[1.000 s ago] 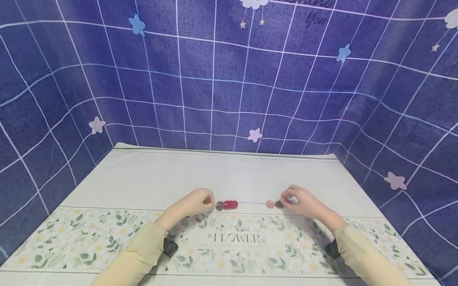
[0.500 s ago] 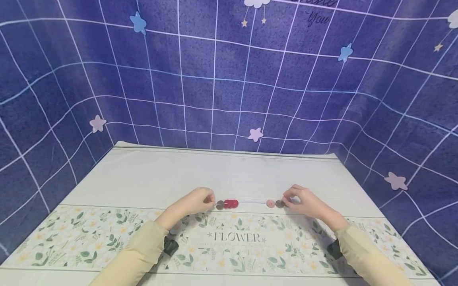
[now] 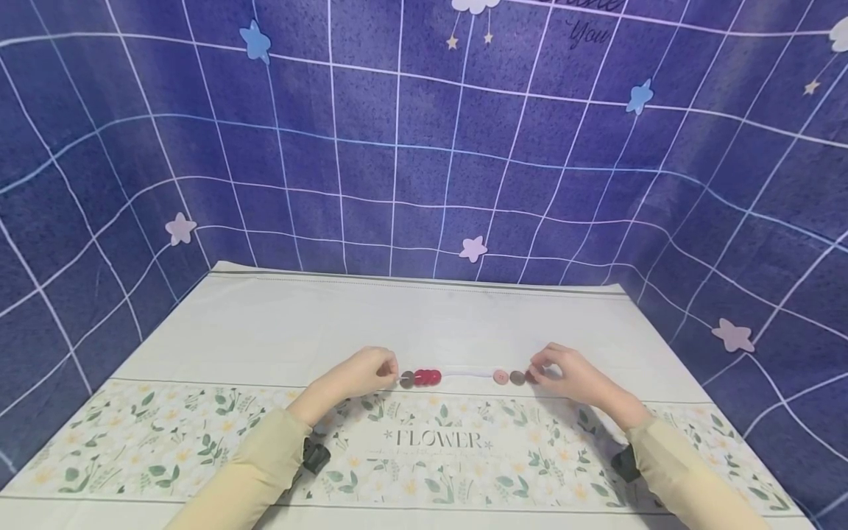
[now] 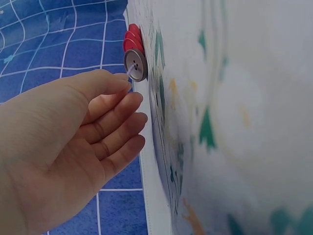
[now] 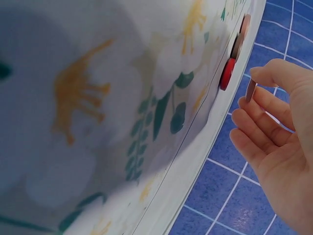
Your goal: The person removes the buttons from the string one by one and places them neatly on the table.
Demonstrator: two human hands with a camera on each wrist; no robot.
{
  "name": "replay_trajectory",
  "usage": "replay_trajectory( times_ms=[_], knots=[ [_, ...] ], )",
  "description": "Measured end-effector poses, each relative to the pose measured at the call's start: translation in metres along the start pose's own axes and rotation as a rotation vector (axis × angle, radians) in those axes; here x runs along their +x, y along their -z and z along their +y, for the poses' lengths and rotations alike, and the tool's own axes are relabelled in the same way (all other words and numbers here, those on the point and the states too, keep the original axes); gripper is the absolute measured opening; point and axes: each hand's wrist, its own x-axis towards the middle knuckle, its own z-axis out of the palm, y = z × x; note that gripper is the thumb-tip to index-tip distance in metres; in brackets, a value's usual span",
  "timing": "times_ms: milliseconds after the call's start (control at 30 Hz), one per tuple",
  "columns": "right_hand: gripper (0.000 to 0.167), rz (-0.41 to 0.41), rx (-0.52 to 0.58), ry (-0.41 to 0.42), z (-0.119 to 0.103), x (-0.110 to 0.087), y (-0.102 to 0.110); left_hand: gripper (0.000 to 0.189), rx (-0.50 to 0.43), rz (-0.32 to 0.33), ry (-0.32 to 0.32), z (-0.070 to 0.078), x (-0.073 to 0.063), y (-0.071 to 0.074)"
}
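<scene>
My left hand point(image 3: 363, 372) pinches the end of a thin white cord point(image 4: 130, 70) between thumb and fingertips. Beside those fingertips, the cord enters a brown four-hole button point(image 4: 135, 65), followed by several overlapping red buttons point(image 3: 427, 377). Across from it, my right hand point(image 3: 567, 374) has a thin button point(image 5: 251, 90) seen edge-on between thumb and forefinger, brownish in the right wrist view. Lying close by those fingers in a row are a red button point(image 5: 227, 74), a brown button point(image 3: 517, 377) and a pink button point(image 3: 500, 377).
More white cord point(image 3: 467, 374) runs on the table between the two button groups. The tablecloth point(image 3: 371, 316) is white with a floral band point(image 3: 199, 442) in front. A blue gridded curtain point(image 3: 371, 184) encloses the back and sides.
The right hand has moved slightly right, off the brown button, and a red button now shows at its fingertips. My left hand and its buttons stay nearly where they were.
</scene>
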Motion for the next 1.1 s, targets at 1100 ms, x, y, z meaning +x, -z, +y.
replay_trajectory(
  times_ms=[1100],
  knots=[
    [0.017, 0.007, -0.03, -0.042, 0.012, -0.011, 0.002, 0.009, -0.021, -0.004, 0.009, -0.001, 0.0, 0.0]
  ],
)
